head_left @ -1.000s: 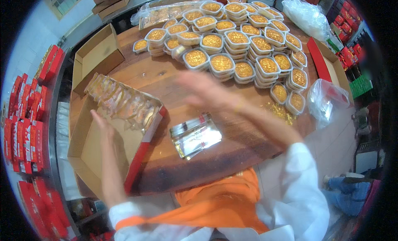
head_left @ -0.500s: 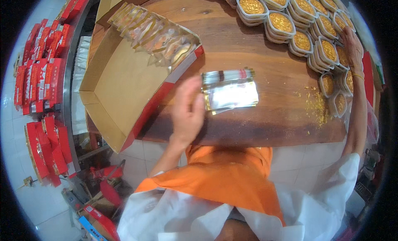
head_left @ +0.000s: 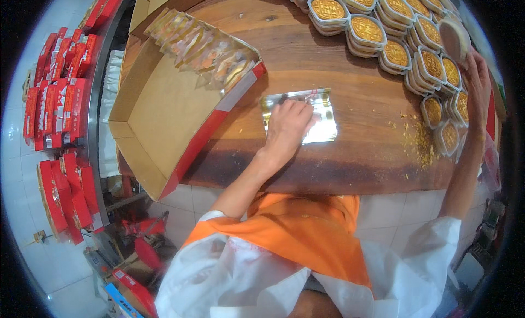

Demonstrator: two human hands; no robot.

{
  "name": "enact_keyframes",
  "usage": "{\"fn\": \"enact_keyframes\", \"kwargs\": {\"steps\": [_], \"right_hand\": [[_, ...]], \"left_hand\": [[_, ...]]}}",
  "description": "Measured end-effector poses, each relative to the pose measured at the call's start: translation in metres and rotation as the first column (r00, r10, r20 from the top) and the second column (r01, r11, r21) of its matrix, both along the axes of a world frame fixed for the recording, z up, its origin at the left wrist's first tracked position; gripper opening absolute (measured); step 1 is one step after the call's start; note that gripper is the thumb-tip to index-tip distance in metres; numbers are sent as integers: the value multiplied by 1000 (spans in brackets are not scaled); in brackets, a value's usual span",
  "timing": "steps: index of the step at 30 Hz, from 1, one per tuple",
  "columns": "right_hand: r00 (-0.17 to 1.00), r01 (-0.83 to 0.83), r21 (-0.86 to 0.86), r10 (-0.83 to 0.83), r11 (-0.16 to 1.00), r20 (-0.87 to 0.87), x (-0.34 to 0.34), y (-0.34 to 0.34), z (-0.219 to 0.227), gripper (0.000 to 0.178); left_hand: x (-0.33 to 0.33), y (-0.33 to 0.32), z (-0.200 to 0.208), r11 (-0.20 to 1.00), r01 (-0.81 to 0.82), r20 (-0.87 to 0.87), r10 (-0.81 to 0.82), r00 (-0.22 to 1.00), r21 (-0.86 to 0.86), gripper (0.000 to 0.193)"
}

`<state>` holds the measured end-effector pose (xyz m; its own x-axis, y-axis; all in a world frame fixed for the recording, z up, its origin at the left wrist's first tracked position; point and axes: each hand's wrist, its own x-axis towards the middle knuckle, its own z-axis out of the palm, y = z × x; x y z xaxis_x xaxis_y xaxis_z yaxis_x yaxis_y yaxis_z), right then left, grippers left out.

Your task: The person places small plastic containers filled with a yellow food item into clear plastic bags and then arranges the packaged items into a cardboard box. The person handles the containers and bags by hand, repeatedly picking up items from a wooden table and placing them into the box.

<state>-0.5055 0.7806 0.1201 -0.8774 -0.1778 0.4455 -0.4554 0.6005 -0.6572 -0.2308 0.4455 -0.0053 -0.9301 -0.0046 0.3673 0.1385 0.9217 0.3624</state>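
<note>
My left hand rests on a small pile of shiny silver and gold packaging bags, fingers curled and pinched at the upper bag. At the far right, my right hand grips a mooncake in a clear plastic tray, tilted up above the other mooncakes. Stacks of golden mooncakes in clear trays fill the far right of the wooden table. The right thumb is partly hidden.
Left of the bags stands an open cardboard box with a row of bagged mooncakes along its far side. Crumbs lie near the right stacks. Red boxes are piled beyond the table's left side.
My left hand has moved right and away from me onto the packaging bags. The right hand has lifted a mooncake in its tray off the stacks.
</note>
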Motion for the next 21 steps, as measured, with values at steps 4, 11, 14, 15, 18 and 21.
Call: {"fn": "enact_keyframes", "kwargs": {"steps": [4, 11, 14, 15, 18, 21], "right_hand": [[927, -47, -510, 228, 859, 298, 65, -11, -33, 27], [614, 139, -861, 639, 490, 463, 158, -73, -82, 17], [552, 260, -886, 694, 385, 463, 180, -94, -94, 17], [543, 280, -890, 706, 359, 455, 185, -98, -96, 17], [512, 334, -896, 742, 294, 434, 191, -109, -105, 17], [479, 376, -885, 760, 274, 439, 195, -122, -110, 17]], "left_hand": [[-5, -1, -5, 999, 13, -13, -13, 1000, -40, 13], [-12, 8, -13, 998, -31, -54, 28, 998, -62, 10], [-11, 6, -28, 980, -17, -146, 47, 988, 199, 9], [-11, 6, -28, 950, 0, -161, 53, 985, 312, 8], [-5, 6, -26, 855, 35, -120, 32, 992, 517, 5], [-3, 4, -25, 852, 48, -125, 21, 992, 522, 5]]}}
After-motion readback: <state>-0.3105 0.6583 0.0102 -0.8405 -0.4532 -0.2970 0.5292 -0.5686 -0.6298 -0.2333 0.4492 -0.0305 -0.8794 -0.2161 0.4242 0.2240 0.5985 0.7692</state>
